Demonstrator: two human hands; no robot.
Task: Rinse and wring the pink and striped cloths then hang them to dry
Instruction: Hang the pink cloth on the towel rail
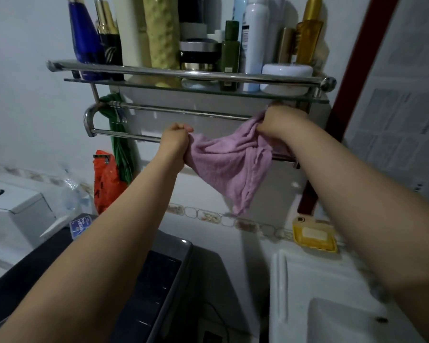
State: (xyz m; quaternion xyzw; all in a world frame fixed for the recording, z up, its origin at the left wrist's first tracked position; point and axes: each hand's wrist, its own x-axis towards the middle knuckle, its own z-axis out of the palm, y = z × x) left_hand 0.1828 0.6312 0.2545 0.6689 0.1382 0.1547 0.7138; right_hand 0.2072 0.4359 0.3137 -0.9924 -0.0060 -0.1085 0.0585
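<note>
The left hand [175,141] and right hand [280,122] are each gripping an end of the pink cloth [230,164]. It is sagging between them against the towel rail [124,134].

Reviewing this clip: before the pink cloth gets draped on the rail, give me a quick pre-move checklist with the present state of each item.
1. Left hand grips one end of the pink cloth: ok.
2. Right hand grips the other end: ok.
3. Cloth spread flat for hanging: not ok, it sags bunched between the hands.
4. Front towel rail has bare length left of the cloth: ok.
5. Cloth wrung out: cannot tell.
6. Striped cloth located: not ok, not in view.
</note>
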